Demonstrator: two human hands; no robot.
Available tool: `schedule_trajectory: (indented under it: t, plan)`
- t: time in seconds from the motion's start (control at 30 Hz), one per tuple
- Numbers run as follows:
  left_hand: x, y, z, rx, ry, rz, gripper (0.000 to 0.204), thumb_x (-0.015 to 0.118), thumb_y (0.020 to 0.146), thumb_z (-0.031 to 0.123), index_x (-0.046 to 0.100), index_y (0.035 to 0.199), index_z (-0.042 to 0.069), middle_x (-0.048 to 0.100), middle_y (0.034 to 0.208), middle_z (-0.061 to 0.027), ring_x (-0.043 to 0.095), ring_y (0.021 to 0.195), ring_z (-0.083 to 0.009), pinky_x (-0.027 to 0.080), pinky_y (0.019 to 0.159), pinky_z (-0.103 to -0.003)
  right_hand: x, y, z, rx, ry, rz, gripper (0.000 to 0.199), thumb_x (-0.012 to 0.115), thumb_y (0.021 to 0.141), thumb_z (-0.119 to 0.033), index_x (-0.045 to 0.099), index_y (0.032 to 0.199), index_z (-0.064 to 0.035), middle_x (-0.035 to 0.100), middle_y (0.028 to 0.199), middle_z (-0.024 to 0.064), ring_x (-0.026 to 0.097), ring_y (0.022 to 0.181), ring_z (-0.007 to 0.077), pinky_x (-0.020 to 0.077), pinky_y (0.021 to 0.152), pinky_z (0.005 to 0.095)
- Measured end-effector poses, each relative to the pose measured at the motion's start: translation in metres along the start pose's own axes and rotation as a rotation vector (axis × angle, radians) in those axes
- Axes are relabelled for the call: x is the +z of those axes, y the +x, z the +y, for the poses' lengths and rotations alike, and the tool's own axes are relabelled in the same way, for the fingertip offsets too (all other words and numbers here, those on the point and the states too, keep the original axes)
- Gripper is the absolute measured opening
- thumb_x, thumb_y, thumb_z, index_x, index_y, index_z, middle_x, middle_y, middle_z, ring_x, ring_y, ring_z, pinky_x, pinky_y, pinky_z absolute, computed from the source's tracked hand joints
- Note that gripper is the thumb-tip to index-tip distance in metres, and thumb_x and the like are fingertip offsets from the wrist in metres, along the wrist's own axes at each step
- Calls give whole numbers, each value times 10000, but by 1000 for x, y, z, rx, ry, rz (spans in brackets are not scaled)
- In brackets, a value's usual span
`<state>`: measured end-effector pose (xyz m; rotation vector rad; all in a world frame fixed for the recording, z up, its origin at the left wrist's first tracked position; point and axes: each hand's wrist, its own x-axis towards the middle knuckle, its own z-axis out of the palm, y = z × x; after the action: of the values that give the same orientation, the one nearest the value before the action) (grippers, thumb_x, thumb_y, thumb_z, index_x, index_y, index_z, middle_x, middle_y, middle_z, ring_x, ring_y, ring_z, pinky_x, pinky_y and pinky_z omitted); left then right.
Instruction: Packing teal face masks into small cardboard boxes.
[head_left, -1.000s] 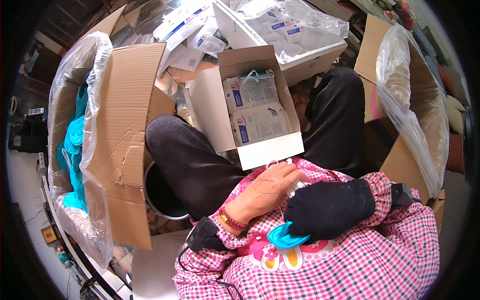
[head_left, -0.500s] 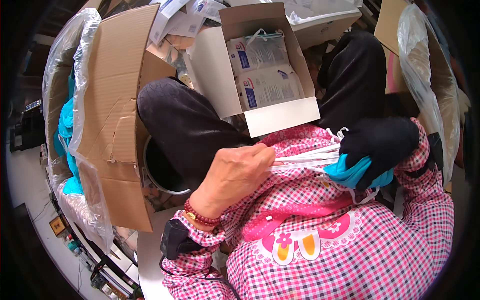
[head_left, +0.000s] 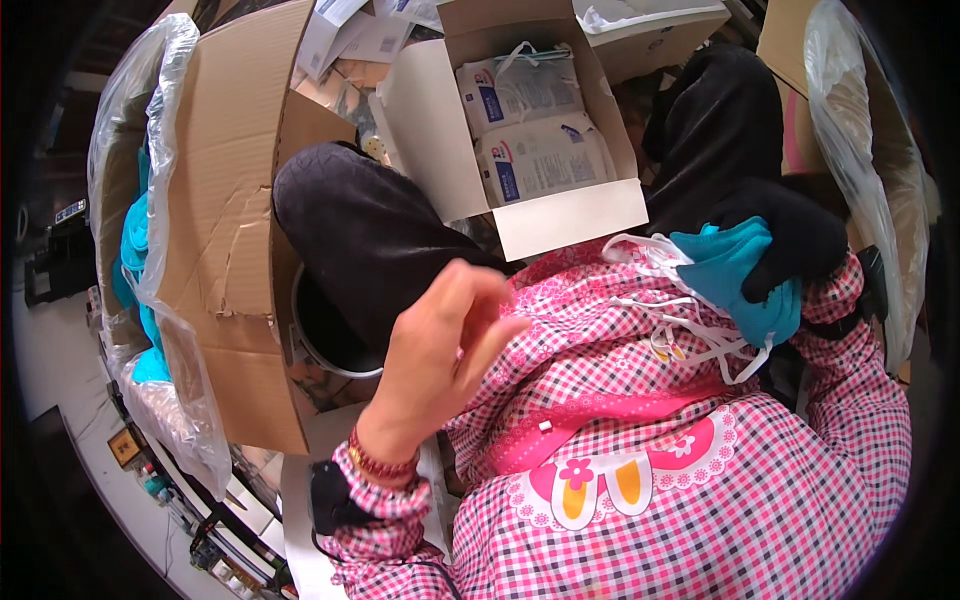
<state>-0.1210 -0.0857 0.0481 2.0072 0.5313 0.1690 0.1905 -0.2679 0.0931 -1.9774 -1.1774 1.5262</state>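
A stack of teal face masks (head_left: pixel 735 262) is gripped in my black-gloved right hand (head_left: pixel 795 240) over my lap. White ear loops (head_left: pixel 700 325) hang loosely from the stack, some lying on the pink checked cloth. My bare left hand (head_left: pixel 440 345) is raised to the left of the masks, fingers loosely bent and thumb apart, holding nothing. Ahead of my hands, between my knees, an open white cardboard box (head_left: pixel 572 228) contains printed clear packets (head_left: pixel 545 160); a white loop lies on the farther one.
At left stands a brown cardboard box (head_left: pixel 225 180) with a clear plastic liner and teal masks (head_left: pixel 138 250) in it. A dark round container (head_left: pixel 335 365) sits by my left leg. Another plastic-lined box (head_left: pixel 850 110) stands at right, and a white box (head_left: pixel 655 35) lies beyond.
My left hand has let go of the white ear loops and moved left, its fingers opening. The loops, stretched taut before, now hang slack. My right hand has raised the masks slightly.
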Motion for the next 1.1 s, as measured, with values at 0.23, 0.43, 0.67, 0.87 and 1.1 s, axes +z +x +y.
schedule_trajectory:
  t: [0.23,0.43,0.67,0.87,1.1]
  plan:
    - [33,-53,14,-44,-65,-352,227,786,841,171,627,947,49,600,806,-115,640,689,-237,503,626,-339,13,17,-2,-26,100,-85,523,871,628,-150,702,1101,-3,732,988,119,702,871,229,574,830,368]
    - [23,-79,-9,-567,-776,-152,80,680,919,28,711,988,0,690,829,-20,611,717,-76,477,615,-240,21,17,-5,19,549,59,624,753,702,-144,593,1285,7,710,1055,104,683,928,207,553,867,359]
    - [-24,-97,-72,-675,-641,778,245,575,1023,263,650,893,70,469,698,71,368,585,-9,255,512,-183,32,27,-10,-173,694,398,577,638,922,-281,486,1417,-26,665,1134,90,658,975,186,537,856,311]
    - [-19,-103,-153,-436,604,789,394,667,909,115,559,1279,31,580,1328,-181,515,1280,-364,377,1100,-425,29,60,-24,-192,987,364,361,655,945,-297,619,1197,-41,668,998,50,669,863,177,569,782,329]
    - [10,-35,-15,26,134,863,209,645,908,10,641,1116,-10,673,1080,-117,647,997,-231,483,930,-330,19,60,-41,-224,793,439,275,637,979,-289,655,1053,-25,646,916,6,633,818,113,528,761,286]
